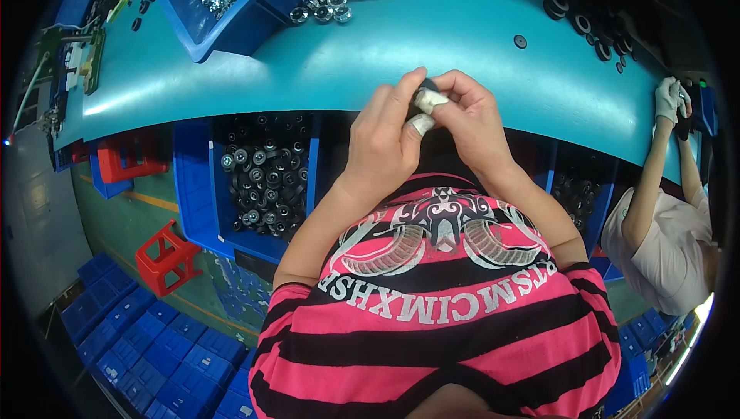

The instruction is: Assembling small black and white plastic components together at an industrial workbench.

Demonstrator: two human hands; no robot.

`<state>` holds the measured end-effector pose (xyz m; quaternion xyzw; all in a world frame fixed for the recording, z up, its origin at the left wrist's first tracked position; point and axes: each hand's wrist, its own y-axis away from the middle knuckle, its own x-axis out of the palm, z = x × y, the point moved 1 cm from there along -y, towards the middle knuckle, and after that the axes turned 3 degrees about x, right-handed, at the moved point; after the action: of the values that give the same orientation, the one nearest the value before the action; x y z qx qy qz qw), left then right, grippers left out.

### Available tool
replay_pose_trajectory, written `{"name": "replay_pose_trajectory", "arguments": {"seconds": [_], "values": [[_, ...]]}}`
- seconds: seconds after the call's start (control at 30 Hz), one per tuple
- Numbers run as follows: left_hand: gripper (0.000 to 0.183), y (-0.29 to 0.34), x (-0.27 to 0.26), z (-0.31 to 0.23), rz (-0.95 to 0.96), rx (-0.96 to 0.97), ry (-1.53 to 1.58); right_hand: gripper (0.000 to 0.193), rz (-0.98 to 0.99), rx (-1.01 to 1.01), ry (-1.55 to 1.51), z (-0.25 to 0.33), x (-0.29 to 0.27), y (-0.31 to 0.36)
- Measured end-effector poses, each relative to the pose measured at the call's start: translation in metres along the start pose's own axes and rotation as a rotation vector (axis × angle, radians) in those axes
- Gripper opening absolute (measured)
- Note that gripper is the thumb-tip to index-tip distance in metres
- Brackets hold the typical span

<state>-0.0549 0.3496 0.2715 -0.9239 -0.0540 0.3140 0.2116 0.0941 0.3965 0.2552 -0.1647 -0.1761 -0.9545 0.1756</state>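
The black piece (pixel 429 85) is right between the two hands, over the near edge of the table (pixel 308 72). It sits where the fingertips meet, so neither hand is nearer – both touch it. The left hand (pixel 383 130) is closed to a pinch on the left of it, and the right hand (pixel 472 114) pinches it from the right. White wraps (pixel 432 100) cover the thumbs. The piece looks dark and small, with a bit of a round edge. Fingers hide most of it, so I can't tell which way its long side points, or if it has one.

Under the table's near edge, to the left, is a blue box (pixel 193 188) full of black wheels (pixel 270 188). Out on the table, to the right of the hands, one black disc (pixel 520 42) lies flat by itself. At the table's far side, to the left, a blue tub (pixel 239 43) holds shiny clear wheels – and more shiny wheels (pixel 327 6) lie just beside it. Black rings (pixel 603 49) lie toward the table's right end, near another person's gloved hand (pixel 667 100).
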Motion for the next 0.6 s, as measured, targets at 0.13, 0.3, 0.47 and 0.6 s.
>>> {"name": "replay_pose_trajectory", "arguments": {"seconds": [0.13,0.3,0.47,0.6], "values": [[0.049,0.005,0.002,0.006,0.028,-0.275,0.480,0.017,0.069,0.133,-0.131,0.005,-0.003,-0.001],[0.054,-0.006,-0.015,0.004,0.226,-0.226,0.370,0.018,0.118,0.149,0.034,0.015,-0.010,-0.005],[0.059,0.004,0.005,0.008,0.102,-0.148,0.269,0.016,0.084,0.006,0.057,-0.001,-0.011,-0.004],[0.055,0.003,0.006,0.005,0.073,-0.090,0.028,0.014,0.035,0.001,0.073,0.000,-0.005,-0.004]]}}
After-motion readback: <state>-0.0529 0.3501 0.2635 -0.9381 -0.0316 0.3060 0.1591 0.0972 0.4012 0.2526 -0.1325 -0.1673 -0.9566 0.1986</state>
